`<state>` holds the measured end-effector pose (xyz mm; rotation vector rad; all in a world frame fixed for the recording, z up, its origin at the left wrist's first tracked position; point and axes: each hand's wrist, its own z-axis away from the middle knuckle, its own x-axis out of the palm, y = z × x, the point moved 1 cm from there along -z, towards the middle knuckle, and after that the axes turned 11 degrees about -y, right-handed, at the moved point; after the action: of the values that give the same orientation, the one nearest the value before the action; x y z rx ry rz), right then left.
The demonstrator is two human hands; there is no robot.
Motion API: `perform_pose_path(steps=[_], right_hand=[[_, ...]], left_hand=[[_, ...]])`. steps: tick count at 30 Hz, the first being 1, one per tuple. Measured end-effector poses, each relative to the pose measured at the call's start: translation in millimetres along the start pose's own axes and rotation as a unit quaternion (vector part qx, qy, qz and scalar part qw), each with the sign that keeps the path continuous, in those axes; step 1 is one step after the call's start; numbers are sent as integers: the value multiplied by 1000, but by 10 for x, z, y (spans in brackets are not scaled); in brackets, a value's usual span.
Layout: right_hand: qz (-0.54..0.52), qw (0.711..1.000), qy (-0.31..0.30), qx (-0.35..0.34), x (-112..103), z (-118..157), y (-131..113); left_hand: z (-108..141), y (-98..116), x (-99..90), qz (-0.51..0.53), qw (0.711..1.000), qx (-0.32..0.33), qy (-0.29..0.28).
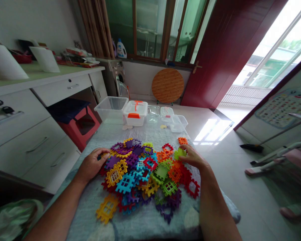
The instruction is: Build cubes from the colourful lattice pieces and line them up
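Note:
A heap of colourful plastic interlocking building blocks (140, 174), flat with notched edges and some with window grids, lies on the cloth-covered table. My right hand (194, 157) pinches a lime green block (180, 153) at the heap's right side. Just beyond those fingers lies an orange block (182, 140). My left hand (93, 164) rests against the heap's left edge, thumb and fingers apart, nearest to a purple block (112, 162). A yellow window block (107, 208) lies at the near left, and a dark purple block (165, 213) at the near side.
At the table's far end stand an open clear bin (111, 108), a lidded box with orange clips (135, 113) and several smaller clear containers (178, 123). A red stool (84, 125) and white drawers (40, 144) are on the left. A pale tablecloth (90, 201) covers the table.

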<state>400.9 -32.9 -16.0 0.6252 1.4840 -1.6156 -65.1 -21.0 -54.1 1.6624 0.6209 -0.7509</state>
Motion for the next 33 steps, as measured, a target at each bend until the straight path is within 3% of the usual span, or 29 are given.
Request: perform_pose_path(steps=[6,15,17,22,24,26,28,31,33], right_hand=[[-8,998,-15,56,-1,29,-147],[-83,996,4,-21,86,-25,-52],[-105,993,42,-34,71,-33,-71],[-95,968,226,-46,28,-31,-250],[-69,962,253,-74,47,-29,-340],[-44,965,235,-106,81,-21,-411],[-41,976,176,-121,111,-10,-445],[-130,982,67,-122,114,1,-420],[-196,972,52,-118,86,-5,-372]], left_hand=[[0,1,10,6,1000,2,-4],[-3,-44,24,2,1000,5,-6],[-6,-46,28,2,1000,8,-2],[-7,-50,34,1,1000,9,2],[-4,-58,35,-1,1000,12,1],[-1,-68,36,-4,1000,13,2],[0,-76,38,-4,1000,13,2],[-3,-85,42,1,1000,14,-2],[-7,-89,43,5,1000,15,-4]])
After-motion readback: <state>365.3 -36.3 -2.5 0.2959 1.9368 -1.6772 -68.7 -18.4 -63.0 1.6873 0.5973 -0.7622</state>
